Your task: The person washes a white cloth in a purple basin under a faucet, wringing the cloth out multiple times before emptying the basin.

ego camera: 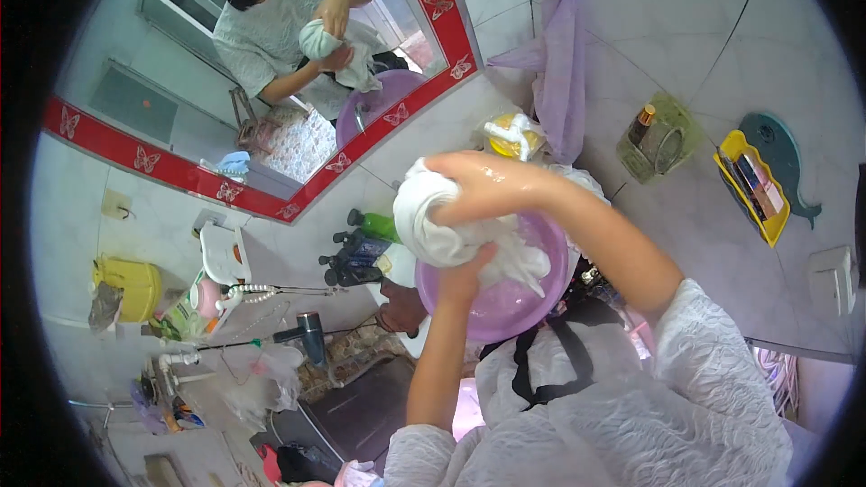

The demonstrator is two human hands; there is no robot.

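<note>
A bundled white cloth (429, 216) is held up over a purple plastic basin (500, 318). My right hand (484, 182) grips the bundle from above, its wet skin shining. Lower down, my left hand (467, 272) is closed around the cloth from below. A loose tail of the fabric hangs past my left hand over the basin. What lies at the basin's bottom is mostly hidden by the cloth and my arms.
A red-framed mirror (433, 91) hangs on the tiled wall, reflecting a person with the cloth. Bottles, one a green bottle (375, 224), stand left of the basin. A hair dryer (310, 338) hangs further left. A yellow holder (751, 186) is mounted on the right wall.
</note>
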